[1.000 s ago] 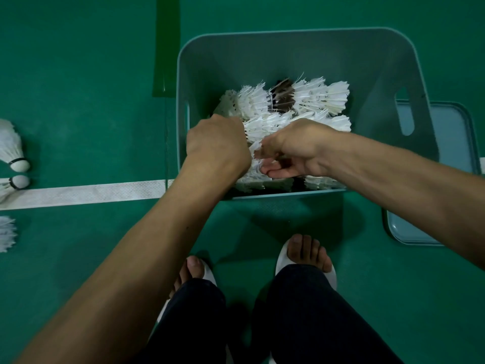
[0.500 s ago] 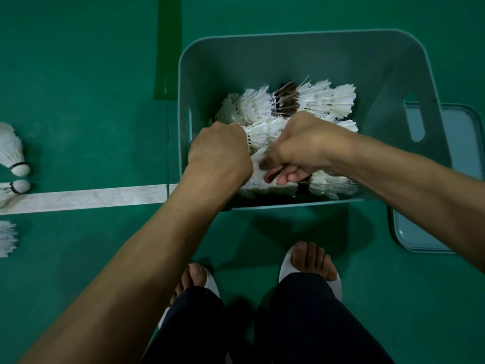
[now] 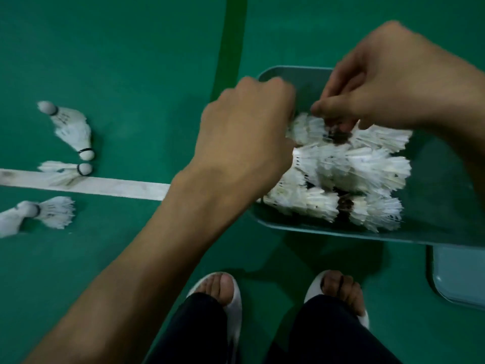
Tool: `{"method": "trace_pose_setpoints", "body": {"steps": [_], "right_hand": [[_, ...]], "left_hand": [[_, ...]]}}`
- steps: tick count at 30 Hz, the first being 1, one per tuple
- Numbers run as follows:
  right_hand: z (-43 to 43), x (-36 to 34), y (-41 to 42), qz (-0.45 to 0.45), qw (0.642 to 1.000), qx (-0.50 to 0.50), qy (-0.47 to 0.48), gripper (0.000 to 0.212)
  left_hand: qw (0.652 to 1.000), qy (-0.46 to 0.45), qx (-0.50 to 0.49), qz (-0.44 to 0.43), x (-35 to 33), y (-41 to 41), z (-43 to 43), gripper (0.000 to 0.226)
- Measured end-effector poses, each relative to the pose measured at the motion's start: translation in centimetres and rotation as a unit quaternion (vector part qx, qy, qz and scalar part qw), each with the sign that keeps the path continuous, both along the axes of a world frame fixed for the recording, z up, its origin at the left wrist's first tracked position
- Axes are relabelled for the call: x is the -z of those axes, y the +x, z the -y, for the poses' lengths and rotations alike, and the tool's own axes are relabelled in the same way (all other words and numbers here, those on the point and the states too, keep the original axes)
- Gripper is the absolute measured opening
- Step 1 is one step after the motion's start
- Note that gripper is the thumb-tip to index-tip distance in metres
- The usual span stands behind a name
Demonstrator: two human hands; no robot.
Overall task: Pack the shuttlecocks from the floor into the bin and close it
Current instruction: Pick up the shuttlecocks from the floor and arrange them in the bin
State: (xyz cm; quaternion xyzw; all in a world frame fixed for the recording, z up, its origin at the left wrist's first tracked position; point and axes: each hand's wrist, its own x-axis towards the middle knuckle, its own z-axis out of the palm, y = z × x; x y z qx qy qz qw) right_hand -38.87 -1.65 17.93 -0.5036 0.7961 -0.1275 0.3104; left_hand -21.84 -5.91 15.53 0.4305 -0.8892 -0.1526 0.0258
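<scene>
Head camera, looking down: nearest are my two feet in white slippers, and just right of them the bin's lid lies flat on the green floor, so the bin is not closed.

Beyond my toes is the near rim of the bin, with rows of white shuttlecocks lying on their sides inside it. My left hand is at the bin's left wall, knuckles up, fingers curled down into the feathers; I cannot tell whether it holds anything. My right hand is over the far row, fingertips pinching down at the shuttlecocks there, though motion blur hides the exact grip.

Off to the left, well apart from the bin, several loose shuttlecocks wait on the floor around the white line.

I judge them feather-light and easily crushed: the skirts bend and fray if squeezed, so I should take each by its firm cork nose and lay it in rather than press it.

Against half a second ago, my head has swung left, so the bin sits further right and more loose shuttlecocks show. My right hand has moved from the middle of the pile to the far row; my left stays at the left wall.
</scene>
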Motion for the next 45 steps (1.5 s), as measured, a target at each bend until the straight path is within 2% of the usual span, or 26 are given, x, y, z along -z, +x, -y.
{"method": "trace_pose_setpoints", "body": {"steps": [3, 5, 8, 11, 13, 16, 17, 19, 21, 23, 25, 27, 30, 32, 35, 38, 40, 42, 45], "right_hand": [[2.9, -1.4, 3.8, -0.041, 0.995, -0.056, -0.066, 0.016], [5.3, -2.0, 7.3, -0.040, 0.990, -0.106, -0.084, 0.015], [8.7, -1.4, 13.1, -0.027, 0.977, -0.199, -0.075, 0.015], [12.1, 1.3, 19.3, -0.036, 0.956, -0.291, -0.025, 0.018], [14.3, 3.7, 23.3, -0.063, 0.931, -0.358, 0.034, 0.021], [17.0, 7.5, 28.0, -0.112, 0.888, -0.432, 0.109, 0.027], [17.8, 8.6, 29.3, -0.117, 0.886, -0.436, 0.111, 0.028], [19.4, 10.8, 31.5, -0.114, 0.902, -0.412, 0.065, 0.030], [20.9, 12.6, 33.5, -0.095, 0.925, -0.368, -0.011, 0.038], [22.5, 14.1, 35.0, -0.069, 0.934, -0.346, -0.063, 0.051], [23.9, 15.3, 36.2, -0.069, 0.925, -0.368, -0.066, 0.060], [24.3, 16.4, 36.8, -0.080, 0.918, -0.385, -0.042, 0.061], [23.9, 18.2, 36.7, -0.083, 0.940, -0.324, -0.068, 0.047], [23.5, 18.6, 36.2, -0.063, 0.955, -0.282, -0.066, 0.040], [23.7, 17.2, 34.8, -0.031, 0.962, -0.272, 0.019, 0.020], [23.1, 14.4, 33.1, -0.058, 0.954, -0.292, 0.038, 0.014], [22.4, 12.1, 31.6, -0.084, 0.957, -0.278, 0.022, 0.015], [21.9, 9.4, 29.5, -0.103, 0.968, -0.229, -0.005, 0.016], [20.4, 5.2, 25.1, -0.122, 0.983, -0.123, -0.059, 0.024]], "left_hand": [[0.992, -0.037, -0.100, -0.060, -0.2, 5.1, 2.1, 0.021], [0.982, -0.029, -0.175, -0.071, 1.0, 9.1, 3.1, 0.020], [0.964, 0.011, -0.261, -0.059, 3.9, 15.0, 4.2, 0.017], [0.940, 0.040, -0.334, -0.061, 7.3, 20.6, 5.0, 0.020], [0.905, 0.057, -0.415, -0.079, 9.6, 24.1, 5.3, 0.027], [0.817, 0.063, -0.563, -0.110, 12.2, 28.2, 5.1, 0.045], [0.790, 0.043, -0.602, -0.109, 12.8, 29.2, 4.9, 0.051], [0.752, -0.019, -0.652, -0.098, 14.0, 31.1, 4.9, 0.064], [0.737, -0.046, -0.664, -0.117, 15.5, 32.8, 5.5, 0.077], [0.750, -0.007, -0.642, -0.160, 17.3, 34.0, 6.4, 0.073], [0.764, 0.021, -0.610, -0.211, 18.3, 34.7, 7.2, 0.047], [0.756, 0.011, -0.607, -0.246, 18.3, 34.9, 7.4, 0.031], [0.735, -0.009, -0.632, -0.247, 17.2, 34.8, 8.4, 0.034], [0.749, 0.008, -0.620, -0.234, 16.8, 34.5, 9.5, 0.043], [0.787, 0.063, -0.596, -0.146, 16.9, 34.1, 11.9, 0.055], [0.787, 0.125, -0.594, -0.110, 16.9, 33.7, 13.6, 0.036], [0.791, 0.137, -0.581, -0.134, 15.9, 32.6, 14.1, 0.024], [0.813, 0.137, -0.533, -0.191, 14.0, 30.2, 13.9, 0.013], [0.856, 0.119, -0.411, -0.289, 9.6, 24.7, 13.1, 0.028]]}}
